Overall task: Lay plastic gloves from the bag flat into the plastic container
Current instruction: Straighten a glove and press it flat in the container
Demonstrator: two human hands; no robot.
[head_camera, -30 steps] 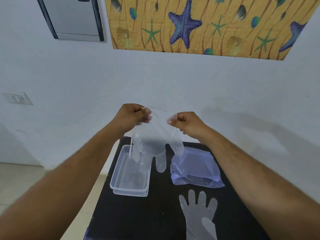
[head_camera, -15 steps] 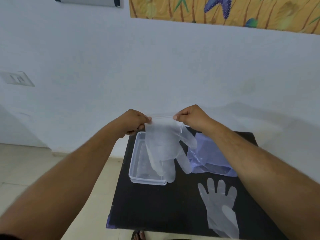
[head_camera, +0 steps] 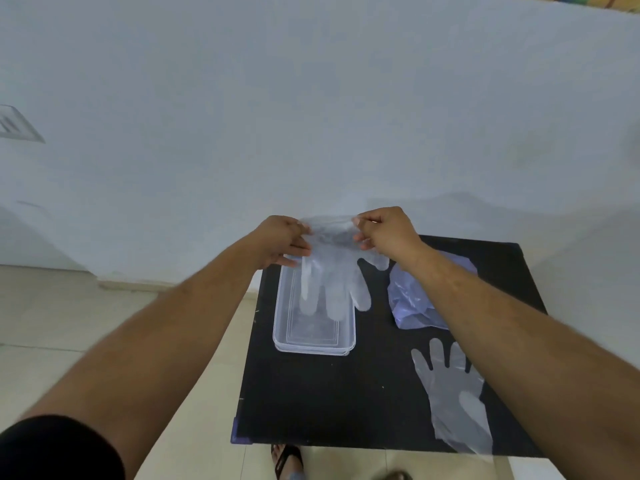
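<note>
A clear plastic glove (head_camera: 332,271) hangs by its cuff between both my hands, fingers pointing toward me. My left hand (head_camera: 285,242) pinches the cuff's left corner and my right hand (head_camera: 384,233) pinches the right corner. The glove's fingers dangle over and into the far end of the clear plastic container (head_camera: 313,344), which stands on the black table (head_camera: 329,403). The bluish plastic bag (head_camera: 412,303) lies crumpled to the right of the container, partly under my right forearm. A second clear glove (head_camera: 450,389) lies flat near the table's front right.
The table stands against a white wall, with tiled floor to its left. Sandalled feet (head_camera: 287,460) show below the table's front edge. A wall switch plate (head_camera: 15,128) is at the far left.
The view has tilted downward. Both hands have lowered the glove from mid-air toward the container, so its fingers now hang over the container's far end.
</note>
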